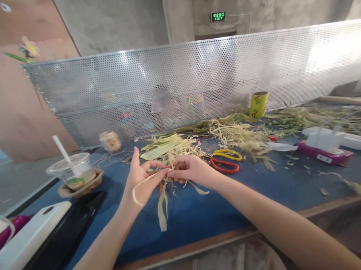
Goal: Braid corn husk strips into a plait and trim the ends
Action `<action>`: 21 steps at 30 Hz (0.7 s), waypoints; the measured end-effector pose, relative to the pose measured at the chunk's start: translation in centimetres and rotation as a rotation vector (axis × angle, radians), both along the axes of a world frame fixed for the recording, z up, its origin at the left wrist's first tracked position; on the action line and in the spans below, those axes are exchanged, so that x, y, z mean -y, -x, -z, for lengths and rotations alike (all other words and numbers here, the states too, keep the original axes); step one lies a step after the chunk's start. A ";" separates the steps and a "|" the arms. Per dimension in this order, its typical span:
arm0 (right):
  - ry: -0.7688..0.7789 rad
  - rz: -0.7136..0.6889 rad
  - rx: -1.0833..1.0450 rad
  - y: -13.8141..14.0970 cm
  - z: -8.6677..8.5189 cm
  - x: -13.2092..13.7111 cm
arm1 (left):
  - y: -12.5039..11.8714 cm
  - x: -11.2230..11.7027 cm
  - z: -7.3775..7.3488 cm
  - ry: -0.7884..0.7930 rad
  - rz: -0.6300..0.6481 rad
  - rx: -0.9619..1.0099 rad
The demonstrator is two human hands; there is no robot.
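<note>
Left hand point(146, 187), one finger raised, right hand point(193, 169), both pinching pale strips point(162, 222)

Obstacle beside right hand point(193, 170): scissors point(224, 170)

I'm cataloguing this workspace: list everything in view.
Held strips: several, cream, in hands
Leaf-strip heap: uncounted, yellowish-green, centre
Scissor handles: two, yellow and red, centre
Tube: one, yellow, beside panel
Power units: two, purple, right; lower left
Slabs: two, white and black, lower left
Cup with straw: one, clear, left
Holder: one, brown, beneath cup
Twine roll: one, beige, back left
Flower: one, pink, upper left
Perforated panel: one, silver, behind table
Exit sign: one, green, background
Wall: one, grey, background
Table: one, blue, foreground
Board: one, pinkish, left
Left hand: one, bare, centre
Right hand: one, bare, centre
</note>
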State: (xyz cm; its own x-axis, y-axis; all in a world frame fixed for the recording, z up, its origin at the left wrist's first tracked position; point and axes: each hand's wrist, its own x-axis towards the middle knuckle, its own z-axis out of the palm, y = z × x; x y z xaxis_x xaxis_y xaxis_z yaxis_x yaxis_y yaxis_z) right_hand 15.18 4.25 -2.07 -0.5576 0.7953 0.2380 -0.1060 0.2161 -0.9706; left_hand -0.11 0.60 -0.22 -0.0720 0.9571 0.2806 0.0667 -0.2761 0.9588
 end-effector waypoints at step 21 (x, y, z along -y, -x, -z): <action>-0.103 0.141 0.020 -0.4 -0.7 0.3 | 0.6 0.1 -0.3 0.004 0.052 -0.035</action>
